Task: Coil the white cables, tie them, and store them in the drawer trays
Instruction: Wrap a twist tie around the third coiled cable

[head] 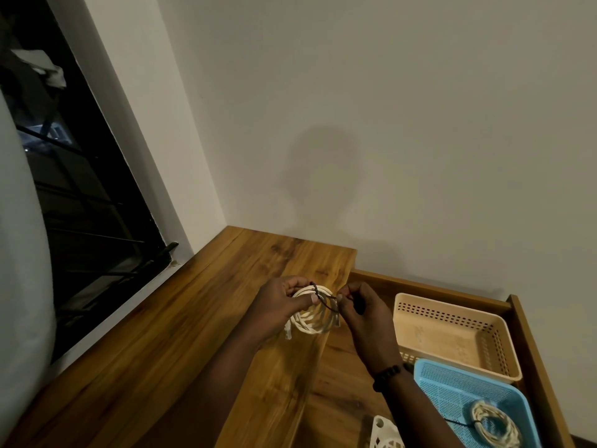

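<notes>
Lower centre of frame, above the wooden table [181,318]. Left hand [277,305] curled round the left rim of the white cable coil [311,318], thumb pressing across the top strands. Coil hangs between both hands, off the table surface. It looks light and springy; the loops would likely fan apart if the rim grip slackens, so the bundled rim is the best hold. A thin dark tie [326,302] crosses the coil's upper right; limp, easily dropped. Right hand [361,310] pinches the tie's end just right of the coil. Lower right: open drawer [529,344] with a beige tray [452,313] and a blue tray [445,383] holding a tied coil [496,426].
</notes>
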